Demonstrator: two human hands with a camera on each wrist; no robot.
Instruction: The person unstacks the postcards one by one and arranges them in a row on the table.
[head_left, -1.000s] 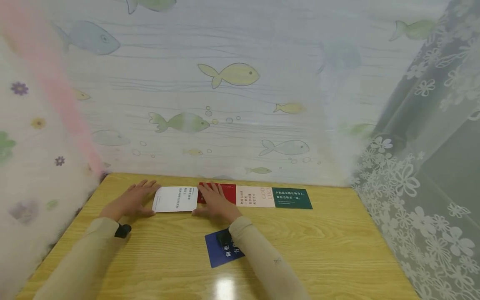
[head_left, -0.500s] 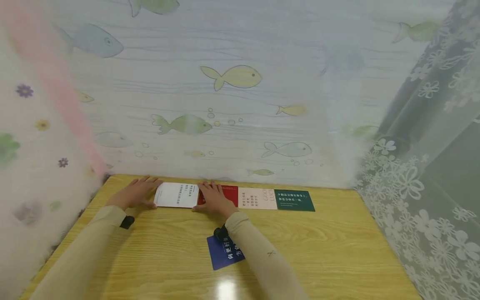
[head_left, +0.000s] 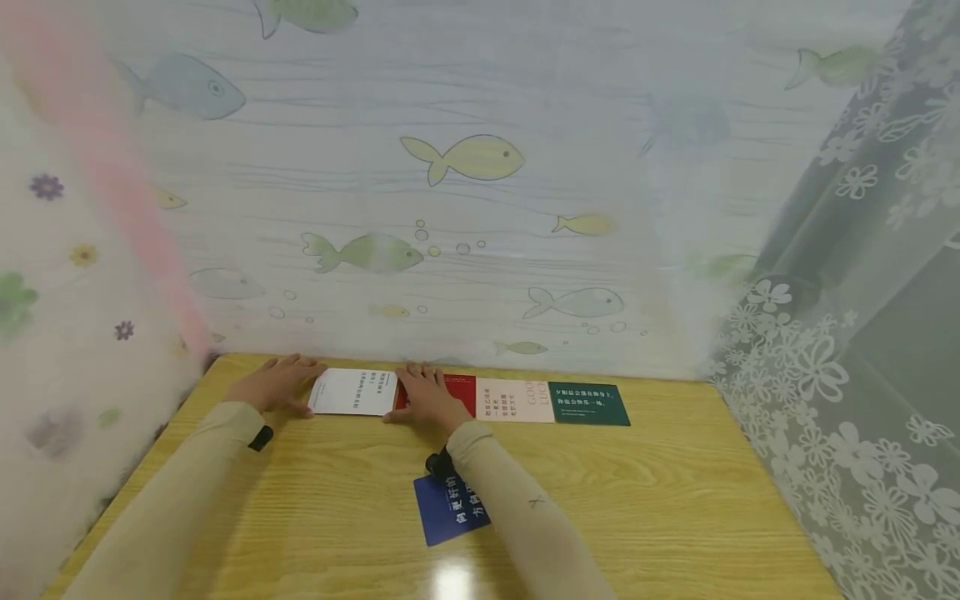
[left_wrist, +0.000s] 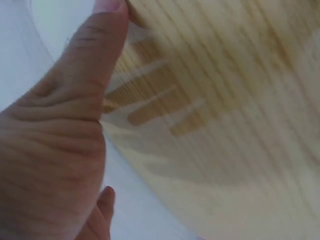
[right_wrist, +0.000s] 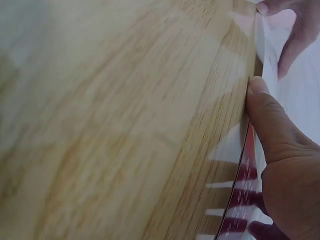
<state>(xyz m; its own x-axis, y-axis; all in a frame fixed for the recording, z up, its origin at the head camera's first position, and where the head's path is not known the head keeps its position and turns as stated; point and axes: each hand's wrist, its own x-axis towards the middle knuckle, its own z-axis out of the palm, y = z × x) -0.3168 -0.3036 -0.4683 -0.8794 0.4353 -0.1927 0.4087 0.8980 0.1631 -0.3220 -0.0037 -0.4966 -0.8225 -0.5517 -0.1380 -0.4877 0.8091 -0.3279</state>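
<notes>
A white card with printed characters lies flat at the left end of a row of cards. At its left edge is my left hand, fingers by the far corner and thumb by the near one. My right hand spans the seam between the white card and the red card, hiding part of the red one. In the right wrist view, the right thumb rests along the cards' near edge. Further right in the row lie a pale pink card and a dark green card.
A blue card lies askew on the wooden table, partly under the right forearm. Behind the row rises a fish-patterned curtain. Lace borders the table's right side.
The white card has slid slightly back toward the curtain, its near edge now about level with the row. Both hands have moved with it. The other cards stay in place.
</notes>
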